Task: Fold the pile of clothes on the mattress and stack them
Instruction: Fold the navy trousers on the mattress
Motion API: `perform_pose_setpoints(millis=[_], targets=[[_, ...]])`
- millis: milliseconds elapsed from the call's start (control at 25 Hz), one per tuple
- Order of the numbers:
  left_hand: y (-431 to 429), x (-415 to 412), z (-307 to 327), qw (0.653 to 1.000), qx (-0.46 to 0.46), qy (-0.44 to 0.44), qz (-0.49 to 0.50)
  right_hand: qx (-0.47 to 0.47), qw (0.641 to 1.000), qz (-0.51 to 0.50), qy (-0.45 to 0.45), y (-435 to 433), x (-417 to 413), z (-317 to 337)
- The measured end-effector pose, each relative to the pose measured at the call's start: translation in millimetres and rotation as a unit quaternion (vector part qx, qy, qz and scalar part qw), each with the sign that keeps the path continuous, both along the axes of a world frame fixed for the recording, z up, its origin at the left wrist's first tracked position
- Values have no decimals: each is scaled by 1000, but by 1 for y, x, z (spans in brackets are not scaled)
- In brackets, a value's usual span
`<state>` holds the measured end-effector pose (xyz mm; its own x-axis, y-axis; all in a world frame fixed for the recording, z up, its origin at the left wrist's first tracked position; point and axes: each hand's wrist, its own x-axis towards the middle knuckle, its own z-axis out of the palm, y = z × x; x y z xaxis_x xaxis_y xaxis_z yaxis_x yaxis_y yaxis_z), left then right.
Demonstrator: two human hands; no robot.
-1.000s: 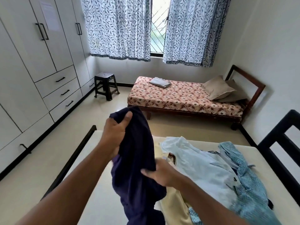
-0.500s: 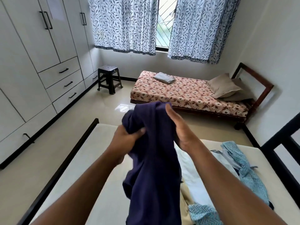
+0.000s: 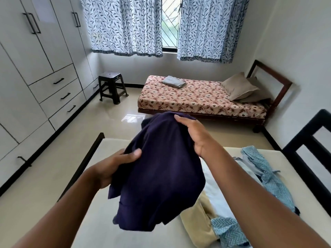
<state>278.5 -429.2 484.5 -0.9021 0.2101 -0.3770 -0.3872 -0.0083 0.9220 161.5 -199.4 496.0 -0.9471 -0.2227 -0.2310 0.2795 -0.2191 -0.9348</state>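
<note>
Cloth is in both hands: a navy garment (image 3: 161, 176) is held up in the air above the near mattress (image 3: 114, 145), bunched and not folded. Whether its lower edge touches the mattress, I cannot tell. The left hand (image 3: 114, 167) takes it at the left side. Its grip pinches the cloth, with the thumb (image 3: 133, 153) pressed on the front and the other fingers hidden behind the fabric. The right hand (image 3: 195, 135) is higher, at the top of the garment. Its fingers (image 3: 180, 119) curl over the upper fold, so this grip also closes on the cloth (the thumb is not visible from this side).

To the right of the garment, the rest of the pile lies on the same mattress: a white garment (image 3: 216, 197), a beige garment (image 3: 195, 228) and a light blue patterned garment (image 3: 268, 178), all crumpled and overlapping each other.

Further away, a second bed (image 3: 197, 101) with a flowered cover stands under the window (image 3: 169, 24). On it lie a folded grey cloth (image 3: 173, 81) and two brownish pillows (image 3: 238, 87). A dark stool (image 3: 111, 86) stands beside this bed, and a white wardrobe (image 3: 35, 59) with drawers fills the left wall. Blue leaf-printed curtains (image 3: 125, 27) hang on both sides of the window.
</note>
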Motion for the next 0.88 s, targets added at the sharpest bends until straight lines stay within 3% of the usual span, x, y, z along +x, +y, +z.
perform_pose_setpoints(millis=[80,160,280,400,480,600,720,800,880], targets=[[2,-7,6,997,-53,46,16,34,998,-6,-49,0,-14,-12],[7,-21,21,991,-75,59,92,125,989,18,-77,0,-20,-30],[6,-50,36,972,-55,9,226,278,959,52,-13,1,-12,-46],[1,-71,40,957,-38,-25,286,193,967,140,93,0,17,-36],[5,-74,42,957,-19,-29,289,188,949,194,163,-2,34,-34],[10,-60,52,963,12,3,270,152,960,100,211,5,29,-40],[4,-47,55,955,-105,45,272,49,993,-30,100,29,12,-31],[0,-40,56,947,-183,48,260,118,986,-103,61,46,-5,-28],[1,-33,59,944,-211,30,253,286,948,-122,66,55,-17,-36]])
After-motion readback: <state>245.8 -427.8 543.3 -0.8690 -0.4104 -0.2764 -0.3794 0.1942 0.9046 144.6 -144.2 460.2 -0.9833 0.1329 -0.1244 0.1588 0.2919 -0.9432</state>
